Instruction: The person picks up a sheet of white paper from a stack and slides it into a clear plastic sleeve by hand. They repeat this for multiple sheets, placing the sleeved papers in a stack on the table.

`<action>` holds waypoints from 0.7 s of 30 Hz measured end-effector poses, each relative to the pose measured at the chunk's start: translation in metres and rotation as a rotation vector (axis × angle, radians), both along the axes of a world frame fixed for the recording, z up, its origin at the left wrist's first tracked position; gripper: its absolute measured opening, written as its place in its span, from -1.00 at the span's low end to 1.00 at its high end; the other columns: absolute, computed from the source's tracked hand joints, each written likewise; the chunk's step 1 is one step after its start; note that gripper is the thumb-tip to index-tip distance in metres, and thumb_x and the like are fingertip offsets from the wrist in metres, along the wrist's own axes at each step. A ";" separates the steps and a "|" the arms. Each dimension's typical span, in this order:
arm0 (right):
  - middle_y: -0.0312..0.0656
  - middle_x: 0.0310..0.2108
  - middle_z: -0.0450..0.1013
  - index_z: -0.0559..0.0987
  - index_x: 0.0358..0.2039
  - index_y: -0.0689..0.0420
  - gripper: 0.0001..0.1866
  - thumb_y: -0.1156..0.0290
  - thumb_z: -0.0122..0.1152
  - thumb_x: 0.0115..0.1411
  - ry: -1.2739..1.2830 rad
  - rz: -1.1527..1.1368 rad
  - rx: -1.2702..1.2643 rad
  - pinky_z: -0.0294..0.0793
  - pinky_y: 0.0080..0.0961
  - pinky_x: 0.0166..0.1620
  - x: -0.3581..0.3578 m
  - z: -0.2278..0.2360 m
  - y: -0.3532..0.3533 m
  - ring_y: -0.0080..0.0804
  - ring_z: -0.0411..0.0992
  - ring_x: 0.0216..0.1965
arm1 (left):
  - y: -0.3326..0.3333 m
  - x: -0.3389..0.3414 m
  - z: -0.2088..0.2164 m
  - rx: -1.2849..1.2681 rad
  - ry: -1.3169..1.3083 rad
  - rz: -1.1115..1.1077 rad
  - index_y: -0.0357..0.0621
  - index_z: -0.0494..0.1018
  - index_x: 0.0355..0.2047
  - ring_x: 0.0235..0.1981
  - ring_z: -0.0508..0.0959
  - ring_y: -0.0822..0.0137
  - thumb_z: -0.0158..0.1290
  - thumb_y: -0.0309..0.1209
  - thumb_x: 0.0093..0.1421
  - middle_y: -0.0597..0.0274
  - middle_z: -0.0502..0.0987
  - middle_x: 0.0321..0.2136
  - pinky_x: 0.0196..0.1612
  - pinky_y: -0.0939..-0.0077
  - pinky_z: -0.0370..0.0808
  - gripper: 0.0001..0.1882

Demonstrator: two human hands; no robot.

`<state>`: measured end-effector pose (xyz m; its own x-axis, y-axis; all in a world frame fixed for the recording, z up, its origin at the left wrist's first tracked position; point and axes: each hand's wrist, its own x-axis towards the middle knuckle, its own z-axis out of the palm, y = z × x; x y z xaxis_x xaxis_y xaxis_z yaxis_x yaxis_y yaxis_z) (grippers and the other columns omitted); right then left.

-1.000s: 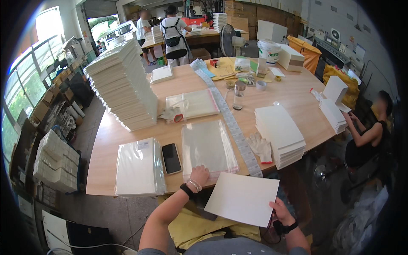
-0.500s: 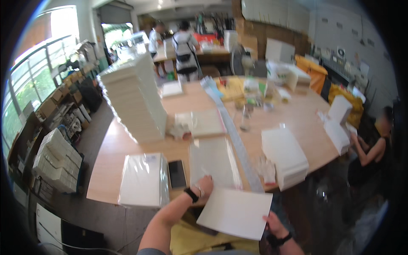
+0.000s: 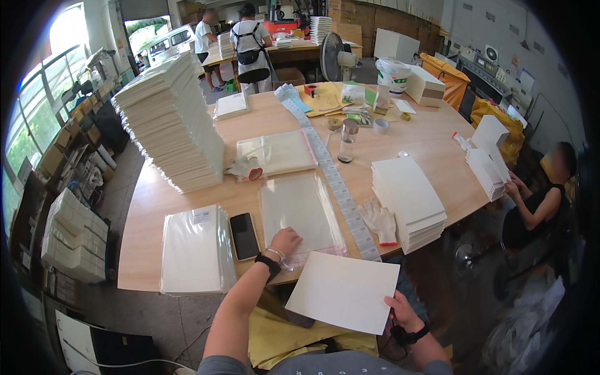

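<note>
My right hand (image 3: 405, 312) grips a blank white board (image 3: 342, 290) by its right edge, holding it tilted in front of the table edge. Whether it is one sheet or a thin pack, I cannot tell. My left hand (image 3: 285, 242) is at the near part of a stack of clear plastic bags (image 3: 299, 203), its fingers bent together on the top bag. Left of the bags lies a black phone (image 3: 244, 236), then a plastic-wrapped white pack (image 3: 194, 250). A strip of printed labels (image 3: 340, 197) runs along the bags' right side.
A tall stack of white packs (image 3: 175, 125) stands at the left. White boards (image 3: 409, 197) are piled at the right beside a work glove (image 3: 378, 220). Farther back are a glass jar (image 3: 347, 140), tape and a bucket (image 3: 394, 78). A person (image 3: 534, 200) sits at the right.
The view has tilted down, so the table sits higher in the picture. Both hands stay in much the same places, with the board still in my right hand.
</note>
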<state>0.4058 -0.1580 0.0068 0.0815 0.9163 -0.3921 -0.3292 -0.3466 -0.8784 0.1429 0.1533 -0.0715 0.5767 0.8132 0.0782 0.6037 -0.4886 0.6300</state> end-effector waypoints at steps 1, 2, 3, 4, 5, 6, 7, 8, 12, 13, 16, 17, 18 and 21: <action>-0.39 -0.54 0.36 0.36 -0.20 0.16 -0.76 0.34 -0.07 0.15 -0.004 -0.013 -0.011 0.17 -0.84 -0.67 0.001 0.001 0.000 -0.75 0.21 -0.70 | -0.002 0.001 0.003 0.088 0.016 -0.049 -0.17 0.49 -0.51 -0.31 0.41 0.13 0.07 -0.29 -0.06 0.15 0.43 -0.40 -0.21 0.36 0.36 -0.80; -0.39 -0.54 0.36 0.36 -0.19 0.16 -0.76 0.35 -0.07 0.15 0.013 -0.031 0.000 0.17 -0.84 -0.67 0.003 -0.001 -0.002 -0.75 0.22 -0.70 | -0.013 0.006 0.023 0.169 0.033 -0.110 -0.17 0.49 -0.52 -0.32 0.41 0.12 0.06 -0.29 -0.05 0.14 0.44 -0.41 -0.22 0.36 0.37 -0.80; -0.39 -0.54 0.36 0.36 -0.19 0.16 -0.76 0.35 -0.07 0.15 0.033 -0.038 0.010 0.16 -0.84 -0.68 0.004 -0.005 -0.003 -0.75 0.22 -0.70 | -0.021 0.005 0.032 0.248 0.054 -0.160 -0.18 0.49 -0.52 -0.33 0.42 0.12 0.06 -0.30 -0.05 0.13 0.44 -0.41 -0.23 0.36 0.37 -0.80; -0.39 -0.54 0.36 0.36 -0.18 0.16 -0.75 0.35 -0.07 0.14 0.052 -0.046 0.020 0.16 -0.84 -0.68 0.004 -0.010 -0.003 -0.76 0.22 -0.70 | -0.024 0.005 0.026 0.254 0.070 -0.110 -0.18 0.49 -0.51 -0.34 0.42 0.11 0.06 -0.30 -0.04 0.12 0.45 -0.41 -0.23 0.36 0.37 -0.80; -0.40 -0.55 0.36 0.36 -0.18 0.16 -0.75 0.36 -0.07 0.14 0.047 -0.049 0.008 0.15 -0.84 -0.68 0.004 -0.013 -0.001 -0.76 0.20 -0.72 | -0.027 0.001 0.020 0.265 0.086 -0.050 -0.18 0.50 -0.49 -0.34 0.42 0.11 0.05 -0.29 -0.04 0.11 0.45 -0.41 -0.23 0.36 0.37 -0.79; -0.40 -0.56 0.36 0.35 -0.17 0.16 -0.74 0.36 -0.07 0.13 0.041 -0.052 -0.005 0.14 -0.84 -0.68 0.004 -0.016 0.001 -0.77 0.17 -0.74 | -0.028 -0.002 0.015 0.275 0.102 0.009 -0.18 0.50 -0.48 -0.35 0.43 0.10 0.05 -0.29 -0.04 0.11 0.46 -0.41 -0.23 0.37 0.37 -0.79; -0.40 -0.57 0.35 0.35 -0.17 0.17 -0.74 0.36 -0.07 0.13 0.035 -0.054 -0.018 0.12 -0.84 -0.69 0.004 -0.018 0.003 -0.77 0.15 -0.76 | -0.024 -0.006 0.009 0.178 0.092 0.018 -0.17 0.49 -0.46 -0.35 0.43 0.10 0.05 -0.29 -0.04 0.10 0.46 -0.40 -0.23 0.36 0.37 -0.79; -0.40 -0.57 0.35 0.35 -0.17 0.17 -0.74 0.37 -0.07 0.13 0.038 -0.055 -0.032 0.12 -0.84 -0.68 0.004 -0.015 0.004 -0.77 0.15 -0.76 | -0.016 -0.006 0.008 0.091 0.073 0.023 -0.16 0.49 -0.43 -0.34 0.43 0.10 0.05 -0.30 -0.04 0.10 0.46 -0.39 -0.23 0.36 0.37 -0.78; -0.41 -0.58 0.33 0.36 -0.20 0.17 -0.77 0.37 -0.07 0.13 0.077 -0.068 -0.050 0.12 -0.83 -0.68 -0.006 -0.006 0.017 -0.77 0.14 -0.75 | -0.007 -0.001 0.010 0.018 0.046 0.015 -0.13 0.47 -0.34 -0.34 0.43 0.09 0.05 -0.31 -0.03 0.07 0.46 -0.42 -0.24 0.34 0.37 -0.76; -0.41 -0.59 0.33 0.36 -0.21 0.17 -0.78 0.38 -0.07 0.13 0.094 -0.072 -0.044 0.11 -0.83 -0.68 -0.009 -0.007 0.023 -0.77 0.13 -0.75 | -0.007 -0.002 0.013 0.080 0.024 0.015 -0.14 0.47 -0.37 -0.35 0.43 0.08 0.03 -0.30 -0.02 0.08 0.46 -0.43 -0.25 0.32 0.38 -0.77; -0.42 -0.59 0.31 0.36 -0.25 0.16 -0.80 0.38 -0.06 0.12 0.284 -0.213 -0.022 0.10 -0.84 -0.68 -0.015 -0.028 0.041 -0.77 0.12 -0.75 | -0.012 -0.009 0.019 0.251 -0.069 0.160 -0.16 0.47 -0.44 -0.36 0.44 0.07 0.00 -0.26 0.02 0.10 0.46 -0.47 -0.30 0.28 0.40 -0.78; -0.44 -0.60 0.29 0.37 -0.28 0.15 -0.83 0.38 -0.07 0.13 0.337 -0.242 -0.045 0.12 -0.84 -0.67 -0.021 -0.026 0.045 -0.79 0.10 -0.76 | -0.019 -0.018 0.020 0.302 -0.125 0.311 -0.16 0.47 -0.45 -0.37 0.44 0.08 -0.01 -0.23 0.03 0.10 0.46 -0.47 -0.33 0.28 0.41 -0.76; -0.44 -0.60 0.29 0.36 -0.26 0.15 -0.82 0.39 -0.07 0.13 0.405 -0.259 -0.070 0.11 -0.84 -0.67 -0.017 -0.032 0.046 -0.78 0.09 -0.75 | -0.024 -0.024 0.028 0.356 -0.186 0.457 -0.16 0.46 -0.45 -0.37 0.44 0.08 -0.02 -0.21 0.05 0.10 0.46 -0.48 -0.35 0.28 0.41 -0.74; -0.44 -0.58 0.27 0.34 -0.22 0.16 -0.79 0.39 -0.05 0.13 0.603 -0.276 -0.122 0.10 -0.85 -0.66 -0.010 -0.051 0.041 -0.81 0.08 -0.73 | -0.043 -0.042 0.041 -0.345 0.060 0.546 -0.25 0.43 -0.45 -0.59 0.52 0.19 -0.11 -0.13 0.13 0.06 0.51 -0.57 -0.54 0.34 0.42 -0.62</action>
